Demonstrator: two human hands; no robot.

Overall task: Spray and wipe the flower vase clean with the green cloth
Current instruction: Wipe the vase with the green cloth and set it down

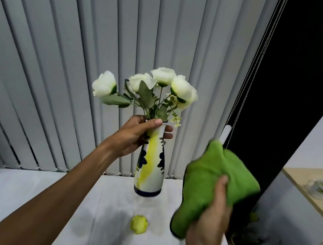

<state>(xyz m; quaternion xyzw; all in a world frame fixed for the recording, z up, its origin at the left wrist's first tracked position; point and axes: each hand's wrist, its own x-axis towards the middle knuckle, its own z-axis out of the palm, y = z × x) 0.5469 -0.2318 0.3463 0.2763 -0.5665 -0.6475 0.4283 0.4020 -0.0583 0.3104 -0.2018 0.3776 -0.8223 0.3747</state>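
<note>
Flower vase (151, 170): white with yellow streak and dark blue motifs, dark base band; lifted clear above the far edge of the worktop (13, 200), near upright. Left hand (135, 137) closed around its neck. White roses (163, 83) with green leaves stand in it.

Green cloth (210, 180): bunched, dark-edged, right of the vase and apart from it; right hand (211, 219) grips its lower part.

Small yellow-green object (139, 224): on the worktop, below the vase; kind unclear.
</note>
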